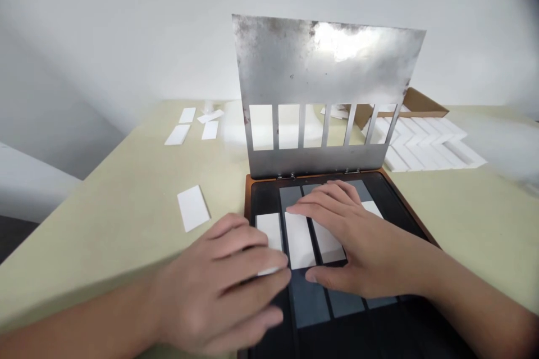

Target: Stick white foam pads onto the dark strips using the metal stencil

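My left hand (223,286) reaches over the left edge of a black tray (404,202), fingers stretched out and slightly apart. Its fingertips cover the lower part of the leftmost white card (269,230); whether they press on it I cannot tell. My right hand (345,235) spreads over the row of cards, with thumb and fingers apart around a second white card (300,240) and a third white card (328,242). Another white card (372,208) shows beyond that hand. Hinged to the tray's far edge, a metal frame plate (324,78) with a row of rectangular slots stands upright.
A loose white card (193,208) lies on the pale table (126,202) left of the tray. Several smaller white pieces (187,115) lie farther back. Behind the plate at right are stacked white cards (429,148) and a brown cardboard box (425,104).
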`<state>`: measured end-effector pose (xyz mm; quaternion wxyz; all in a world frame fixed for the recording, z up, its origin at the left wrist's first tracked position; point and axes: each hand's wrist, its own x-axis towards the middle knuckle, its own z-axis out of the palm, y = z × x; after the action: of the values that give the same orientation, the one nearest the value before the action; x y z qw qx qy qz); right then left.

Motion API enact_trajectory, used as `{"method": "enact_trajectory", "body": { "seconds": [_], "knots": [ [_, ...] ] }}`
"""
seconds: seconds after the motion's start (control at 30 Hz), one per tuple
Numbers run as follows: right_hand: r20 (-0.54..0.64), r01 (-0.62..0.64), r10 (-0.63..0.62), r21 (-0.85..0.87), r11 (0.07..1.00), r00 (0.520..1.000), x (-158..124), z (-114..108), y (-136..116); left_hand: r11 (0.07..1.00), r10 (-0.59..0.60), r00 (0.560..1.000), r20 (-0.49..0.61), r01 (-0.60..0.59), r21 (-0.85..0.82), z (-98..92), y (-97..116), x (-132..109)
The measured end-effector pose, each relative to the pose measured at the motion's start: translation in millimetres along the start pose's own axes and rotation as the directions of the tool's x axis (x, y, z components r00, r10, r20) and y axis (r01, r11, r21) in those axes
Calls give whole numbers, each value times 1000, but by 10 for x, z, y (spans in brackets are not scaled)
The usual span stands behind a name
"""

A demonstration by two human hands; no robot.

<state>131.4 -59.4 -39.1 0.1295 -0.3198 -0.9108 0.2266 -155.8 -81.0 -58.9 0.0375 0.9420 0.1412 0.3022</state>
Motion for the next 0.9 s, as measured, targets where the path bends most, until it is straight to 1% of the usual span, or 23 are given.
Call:
{"method": "enact_trajectory", "body": {
  "seconds": [0.07, 0.1, 0.2, 0.23, 0.43, 0.6, 0.73, 0.9],
  "knots": [
    [6, 2, -2, -1, 1000, 1000, 2, -5, 5, 995, 104, 993, 55, -104, 3, -16, 48, 13],
    [10, 3, -3, 0, 1000, 1000, 4, -9, 5, 991, 134, 986, 100, -136, 8, -24, 71, 28],
    [18, 1, -1, 3, 1000, 1000, 3, -23, 0, 987, 153, 966, 208, -161, 23, -43, 113, 79],
    [21, -1, 1, 2, 1000, 1000, 2, -25, -1, 987, 154, 963, 222, -163, 19, -47, 116, 94],
    [18, -2, 2, -12, 1000, 1000, -2, -13, 12, 982, 186, 961, 205, -191, 6, -63, 72, 142],
    [13, 1, -1, -1, 1000, 1000, 7, -14, 12, 982, 188, 955, 229, -187, -26, -70, 44, 159],
    [-2, 3, -3, -8, 1000, 1000, 1, -19, 13, 980, 197, 951, 239, -197, -25, -81, 49, 153],
    [6, 3, -3, -10, 1000, 1000, -13, -20, 15, 979, 202, 948, 247, -200, -31, -80, 70, 136]
  ]
}}
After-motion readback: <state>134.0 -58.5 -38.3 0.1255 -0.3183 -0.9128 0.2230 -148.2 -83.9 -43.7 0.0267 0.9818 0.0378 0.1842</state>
